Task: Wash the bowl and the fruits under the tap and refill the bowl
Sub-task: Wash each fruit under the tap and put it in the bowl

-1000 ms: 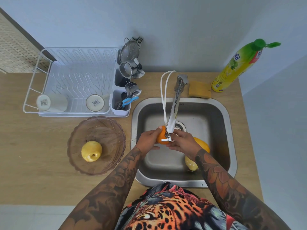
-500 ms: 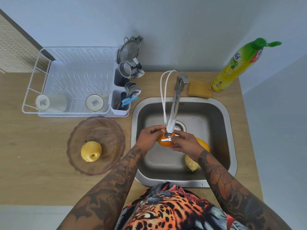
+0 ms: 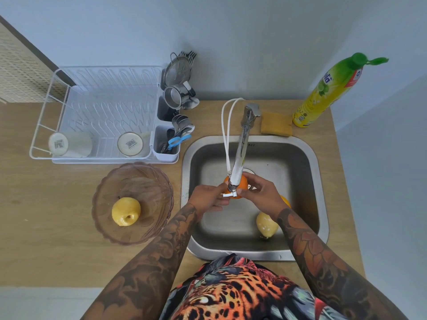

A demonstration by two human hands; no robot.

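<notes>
Under the steel tap (image 3: 240,155), my left hand (image 3: 208,199) and right hand (image 3: 261,192) have rolled the round orange fruit (image 3: 242,181) further back. Fingers of both curl around it, rinsing nearly done.

Dish rack (image 3: 104,114), sponge (image 3: 276,124), detergent bottle (image 3: 328,93)

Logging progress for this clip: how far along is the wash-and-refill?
Done, apparently: the ribbed pinkish glass bowl sits on the counter holding one yellow apple. In hand: left hand and right hand hold the round orange fruit under the steel tap. Left: a yellow lemon-like fruit and another orange piece lie in the steel sink.
</notes>
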